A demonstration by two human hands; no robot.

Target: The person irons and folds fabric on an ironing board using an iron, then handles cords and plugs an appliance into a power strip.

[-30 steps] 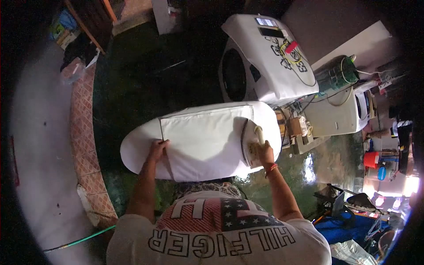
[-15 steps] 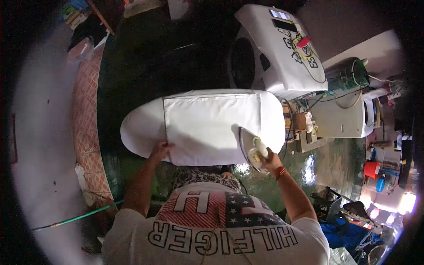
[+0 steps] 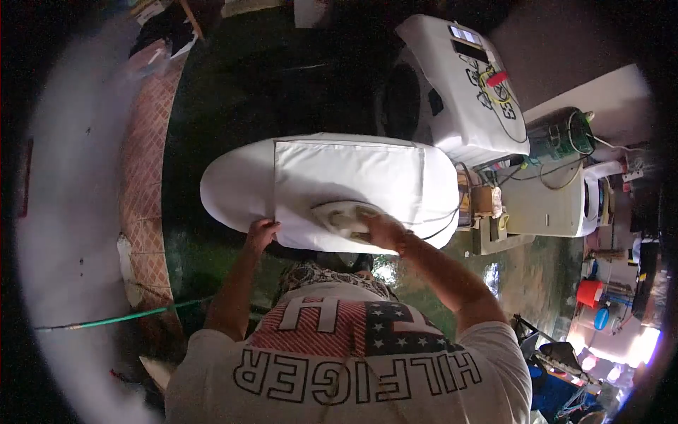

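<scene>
Iron under right hand's curled fingers, flat on white cloth — left fingers pinching its edge

Both arms reach forward, right hand curled.

The person wears a white short-sleeved T-shirt lettered HILFIGER in dark-outlined capitals, with a red-striped panel bearing a white H and a dark panel of white stars. The bottoms are patterned.
</scene>
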